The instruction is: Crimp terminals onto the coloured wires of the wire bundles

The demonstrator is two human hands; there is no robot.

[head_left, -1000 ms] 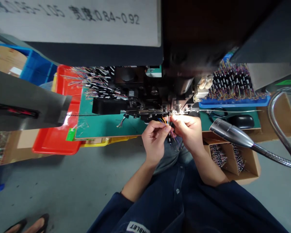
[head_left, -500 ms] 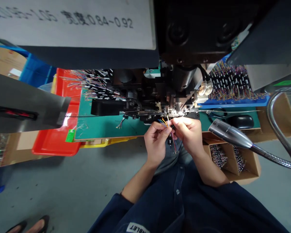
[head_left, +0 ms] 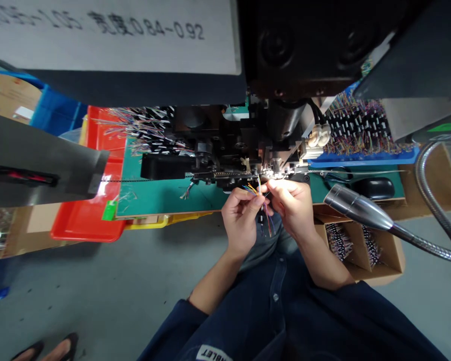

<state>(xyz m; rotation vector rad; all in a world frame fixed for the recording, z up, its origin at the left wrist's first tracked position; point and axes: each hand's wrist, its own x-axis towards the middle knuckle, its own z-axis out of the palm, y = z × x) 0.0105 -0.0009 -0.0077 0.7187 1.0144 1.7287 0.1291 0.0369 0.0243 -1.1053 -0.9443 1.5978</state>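
Note:
Between my two hands is a small wire bundle (head_left: pixel 267 220) of thin coloured strands, its lower ends hanging below the fingers. My left hand (head_left: pixel 241 213) is closed on it, with yellow, orange and blue wire tips fanning out above the thumb. My right hand (head_left: pixel 293 203) pinches at the upper side of the same bundle, fingertips close to the lit working point of the crimping machine (head_left: pixel 272 168). Exactly which strand the right fingers grip is too small to make out. A strip of terminals (head_left: pixel 229 174) runs across the machine just above both hands.
Wire bundles lie in a blue tray (head_left: pixel 364 159) at right and on a red tray (head_left: pixel 86 220) at left. A lamp on a bendable neck (head_left: pixel 357 208), a black mouse-shaped object (head_left: pixel 374 188) and a divided cardboard box (head_left: pixel 391 250) stand right. A person's foot (head_left: pixel 58 348) shows lower left.
Both hands stay nearly in place at the machine. My left hand has shifted very slightly left, and the hanging wire ends have swung a little.

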